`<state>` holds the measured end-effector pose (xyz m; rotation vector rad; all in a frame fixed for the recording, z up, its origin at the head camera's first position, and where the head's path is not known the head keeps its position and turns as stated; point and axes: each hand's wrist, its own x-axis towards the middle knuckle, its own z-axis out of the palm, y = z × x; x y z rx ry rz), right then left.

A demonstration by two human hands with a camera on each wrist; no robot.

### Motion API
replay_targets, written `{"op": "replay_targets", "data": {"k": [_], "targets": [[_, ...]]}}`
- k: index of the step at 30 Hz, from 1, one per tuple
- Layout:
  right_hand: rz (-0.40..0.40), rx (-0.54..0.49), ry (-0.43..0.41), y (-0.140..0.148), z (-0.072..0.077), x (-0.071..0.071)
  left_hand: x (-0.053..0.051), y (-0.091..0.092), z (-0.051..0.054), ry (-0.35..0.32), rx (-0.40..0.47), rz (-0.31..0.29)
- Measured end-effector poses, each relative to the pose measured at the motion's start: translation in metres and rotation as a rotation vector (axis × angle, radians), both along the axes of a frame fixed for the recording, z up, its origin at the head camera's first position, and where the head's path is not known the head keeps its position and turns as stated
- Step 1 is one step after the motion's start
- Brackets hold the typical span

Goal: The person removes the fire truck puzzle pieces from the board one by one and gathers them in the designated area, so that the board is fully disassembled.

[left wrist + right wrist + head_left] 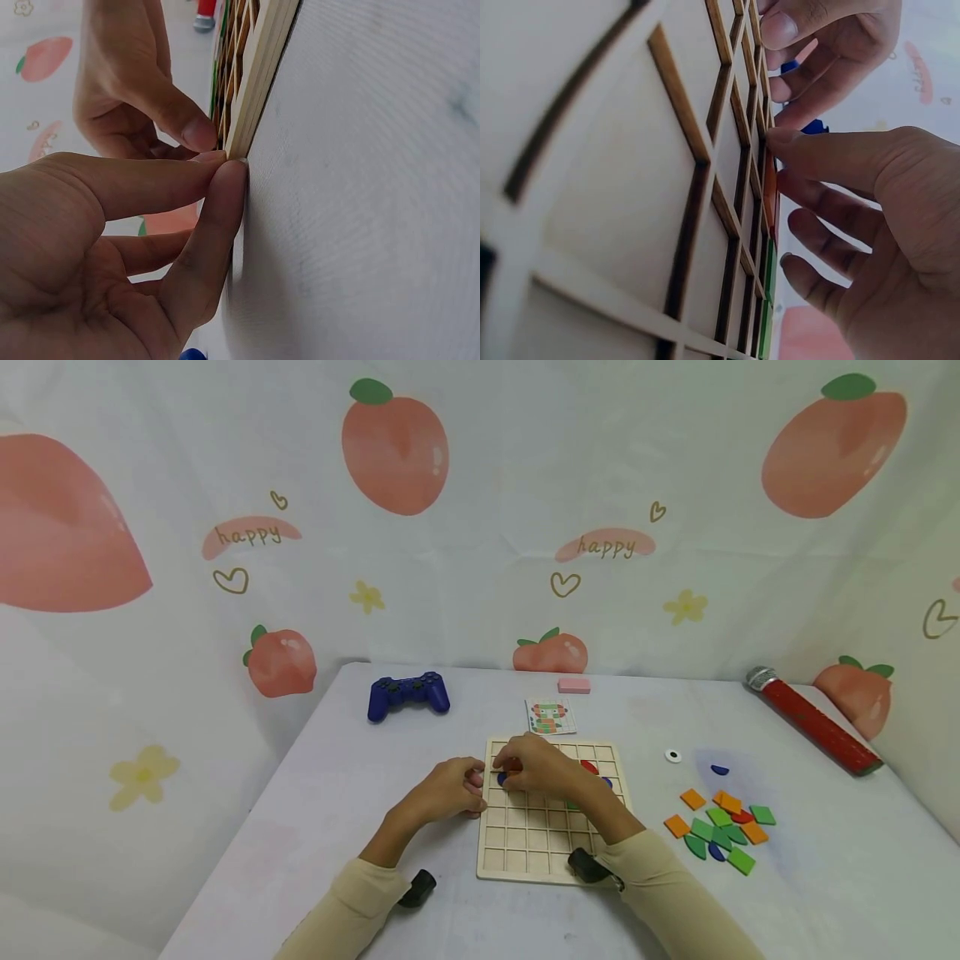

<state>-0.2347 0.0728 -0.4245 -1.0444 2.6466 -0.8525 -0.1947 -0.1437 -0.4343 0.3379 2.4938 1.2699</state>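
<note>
A light wooden grid board [517, 864] lies flat, its left edge pinched between the thumb and a finger of my left hand [447, 789]; the left wrist view shows this grip at the board's edge [259, 82]. Over the board's upper left squares, my right hand [542, 767] has its thumb and index finger around a small blue piece [502, 778], partly covered by the fingertips. A red piece [514, 766] shows beneath that hand. Further right on the board are a red piece [589, 767] and a blue piece [607, 783]. Green pieces [769, 270] lie along the board in the right wrist view.
Behind the board are a patterned card [551, 717], a pink block [573, 686] and a blue game controller [408, 692]. Loose orange, green, red and blue pieces [702, 829] lie to the right, with a white ring [672, 756] and a red microphone [813, 722] beyond.
</note>
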Motion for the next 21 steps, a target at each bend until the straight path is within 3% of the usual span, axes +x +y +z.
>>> {"op": "replay_targets", "data": {"k": [21], "targets": [[0.026, -0.005, 0.007, -0.0036, 0.0012, -0.0003, -0.0017, 0.0004, -0.0024, -0.007, 0.017, -0.002]]}}
